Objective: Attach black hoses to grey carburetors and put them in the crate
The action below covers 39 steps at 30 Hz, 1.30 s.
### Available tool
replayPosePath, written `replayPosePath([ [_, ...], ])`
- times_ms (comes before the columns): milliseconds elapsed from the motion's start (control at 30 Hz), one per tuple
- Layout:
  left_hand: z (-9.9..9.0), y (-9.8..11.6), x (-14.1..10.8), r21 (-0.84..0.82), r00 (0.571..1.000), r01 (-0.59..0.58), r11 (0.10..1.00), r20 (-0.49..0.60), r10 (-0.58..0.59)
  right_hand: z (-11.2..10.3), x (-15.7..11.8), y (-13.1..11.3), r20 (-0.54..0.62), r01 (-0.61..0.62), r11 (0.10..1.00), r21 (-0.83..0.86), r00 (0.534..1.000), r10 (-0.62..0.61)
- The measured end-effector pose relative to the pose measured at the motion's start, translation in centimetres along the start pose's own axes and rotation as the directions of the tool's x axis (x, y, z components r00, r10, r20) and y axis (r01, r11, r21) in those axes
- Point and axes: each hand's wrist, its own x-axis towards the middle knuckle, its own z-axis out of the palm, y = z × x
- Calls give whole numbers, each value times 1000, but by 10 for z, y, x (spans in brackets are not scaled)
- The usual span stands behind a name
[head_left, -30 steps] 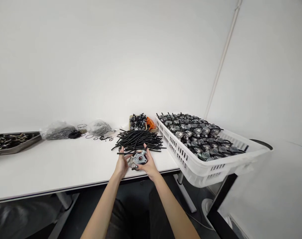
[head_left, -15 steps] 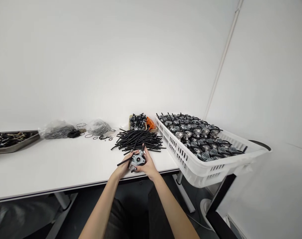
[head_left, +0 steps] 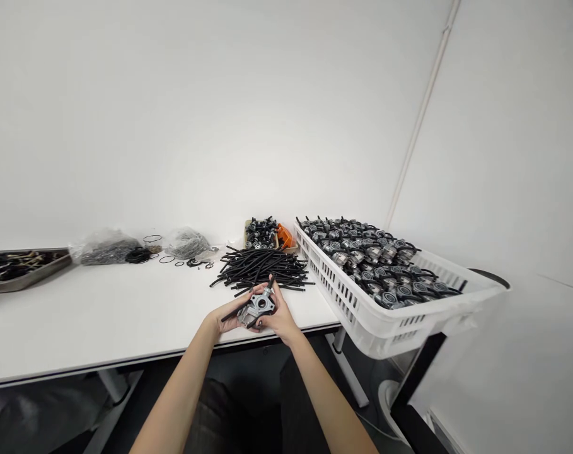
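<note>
Over the table's front edge, both hands hold a silvery carburetor with a round bore facing up toward me. My right hand grips its right side, thumb near the bottom and fingers by the upper stub. From the left, my left hand is wrapped round the body, its fingers partly hidden behind it. A black hose sticks out to the left across my left hand. Just beyond the hands lies a heap of loose black hoses.
A white plastic crate at right holds rows of similar carburetors. Behind the hoses stand a tray of small black-and-metal parts and an orange container. Bagged parts, another bag and a metal tray lie leftward.
My left hand has shifted left and turned flatter round the carburetor. The hose at the left sits closer against that hand, and the carburetor has tilted slightly. My right hand keeps its grip.
</note>
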Motion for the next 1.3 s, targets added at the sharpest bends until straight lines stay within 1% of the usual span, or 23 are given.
replayPosePath([
  [67, 0, 2, 1, 8, 998, 42, 999, 35, -42, -1, 1, 3, -1, 10, 1000, 12, 1000, -10],
  [100, 0, 3, 1, 12, 998, 44, 999, 49, -45, -1, 2, 4, -1, 15, 1000, 18, 1000, -15],
  [200, 3, 2, -1, 7, 999, 2, 1000, 48, -2, -1, 3, 6, 10, 28, 999, 32, 1000, -28],
  [300, 9, 2, -5, 3, 993, -119, 993, 3, 119, -2, 3, 5, 12, 45, 999, 24, 999, -45],
  [333, 11, 1, -5, 6, 984, -179, 984, -9, 179, -2, 3, 4, 0, 52, 999, 12, 999, -52],
  [400, 14, 1, -4, 23, 949, -311, 950, -44, 312, -3, 2, 3, -53, 63, 998, -23, 997, -64],
  [467, 13, 1, 1, 83, 893, -422, 903, -132, 430, -3, 1, 3, -128, 57, 995, -79, 990, -67],
  [500, 12, 1, 3, 140, 854, -464, 875, -192, 484, -3, 1, 4, -169, 48, 992, -117, 983, -67],
  [567, 8, 0, 8, 291, 753, -512, 808, -299, 586, -1, 1, 5, -241, 33, 976, -214, 967, -85],
  [600, 6, 0, 9, 371, 698, -518, 771, -338, 632, 0, 1, 6, -262, 32, 962, -272, 959, -106],
  [667, 4, 1, 10, 507, 596, -502, 700, -383, 705, 3, 0, 7, -256, 39, 918, -394, 955, -151],
  [700, 5, 1, 10, 557, 559, -487, 673, -393, 730, 5, -1, 7, -236, 41, 892, -450, 958, -163],
  [733, 5, 2, 9, 596, 532, -472, 650, -396, 748, 6, -1, 6, -216, 38, 864, -502, 962, -168],
  [767, 7, 2, 8, 625, 515, -458, 632, -394, 762, 7, -2, 6, -198, 32, 837, -546, 966, -167],
  [867, 11, 3, 6, 669, 495, -440, 599, -376, 783, 7, -2, 7, -176, 17, 772, -635, 970, -167],
  [967, 12, 3, 5, 664, 478, -455, 594, -380, 791, 5, -1, 10, -155, 29, 752, -659, 973, -173],
  [1033, 11, 2, 6, 650, 488, -460, 605, -385, 784, 4, 1, 12, -147, 20, 765, -644, 978, -150],
  [1133, 10, 1, 7, 665, 500, -436, 606, -382, 778, 2, 2, 14, -165, -6, 808, -590, 980, -113],
  [1300, 8, 0, 8, 682, 521, -418, 601, -362, 773, 0, 2, 15, -171, 34, 852, -522, 975, -144],
])
